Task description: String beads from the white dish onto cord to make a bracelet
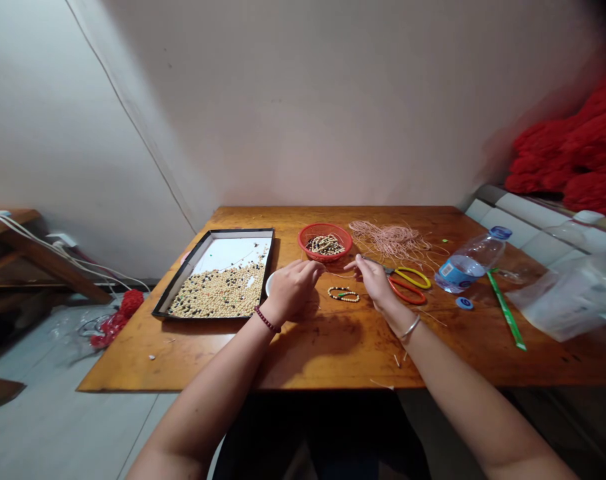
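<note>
Closed in a pinch, my left hand (295, 283) holds a thin pinkish cord (339, 275) at the fingertips. That cord spans the gap to my right hand (375, 280), whose fingers point left and seem closed on its other end; the exact grip is partly hidden. Below the gap lies a small beaded bracelet (343, 297) of pale and dark beads with a green piece. Behind the hands stands a red plastic basket (303, 248) with beaded strands (327, 245) in it. Scissors (407, 293) with one yellow and one orange handle loop lie just right of my right hand.
Left is a black-edged tray (213, 233) of loose beads (217, 293); a white round object (269, 285) is half hidden by my left hand. Pink cord (390, 239) lies behind. Rightward are a bottle (465, 267), blue cap (464, 303), green strip (505, 310) and plastic bag (567, 293).
</note>
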Demonstrator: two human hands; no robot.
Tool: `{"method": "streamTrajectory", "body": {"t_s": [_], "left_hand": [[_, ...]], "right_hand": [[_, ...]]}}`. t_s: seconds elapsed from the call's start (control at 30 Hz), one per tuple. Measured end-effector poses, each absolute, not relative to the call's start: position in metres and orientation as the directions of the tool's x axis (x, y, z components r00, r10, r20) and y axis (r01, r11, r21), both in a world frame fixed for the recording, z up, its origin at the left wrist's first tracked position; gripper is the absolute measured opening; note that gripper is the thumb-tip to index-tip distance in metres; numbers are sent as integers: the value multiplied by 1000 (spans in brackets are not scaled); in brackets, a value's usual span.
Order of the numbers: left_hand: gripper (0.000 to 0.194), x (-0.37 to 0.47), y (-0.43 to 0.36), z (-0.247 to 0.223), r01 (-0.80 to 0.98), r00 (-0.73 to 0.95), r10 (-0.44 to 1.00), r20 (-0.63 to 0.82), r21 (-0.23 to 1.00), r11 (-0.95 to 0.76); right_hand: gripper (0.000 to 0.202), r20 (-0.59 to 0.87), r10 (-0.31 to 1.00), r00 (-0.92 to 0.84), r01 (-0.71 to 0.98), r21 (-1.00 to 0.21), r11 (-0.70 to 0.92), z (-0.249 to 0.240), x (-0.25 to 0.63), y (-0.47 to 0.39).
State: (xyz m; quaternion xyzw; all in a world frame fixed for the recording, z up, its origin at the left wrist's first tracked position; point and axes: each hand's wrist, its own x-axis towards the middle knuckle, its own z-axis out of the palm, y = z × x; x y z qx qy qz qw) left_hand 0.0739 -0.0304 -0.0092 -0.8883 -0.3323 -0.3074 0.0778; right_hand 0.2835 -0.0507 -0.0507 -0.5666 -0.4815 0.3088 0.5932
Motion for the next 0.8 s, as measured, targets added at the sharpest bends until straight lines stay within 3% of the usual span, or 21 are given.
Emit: {"method": "streamTrajectory", "body": {"t_s": [0.17, 0.37, 0.47, 0.63, 0.8], "left_hand": [[23, 74, -30, -12, 637, 542, 540, 644, 105, -764], [19, 72, -28, -9, 649, 150, 624, 767, 400, -647], [18, 72, -29, -6, 607, 73, 642, 763, 477, -636], [17, 73, -29, -6, 595, 95, 627, 773, 461, -658], [19, 76, -31, -10, 576, 253, 608, 752, 388, -720]], "right_hand": [[52, 294, 892, 342, 200, -951, 236, -46, 284, -52], [47, 360, 716, 599, 47, -907, 418, -33, 302, -53], [46, 347, 678, 648, -39, -874, 484, -25, 309, -56], [46, 340, 769, 541, -111, -878, 466, -20, 305, -61], [55, 214, 952, 219, -68, -970, 234, -24, 294, -65]]}}
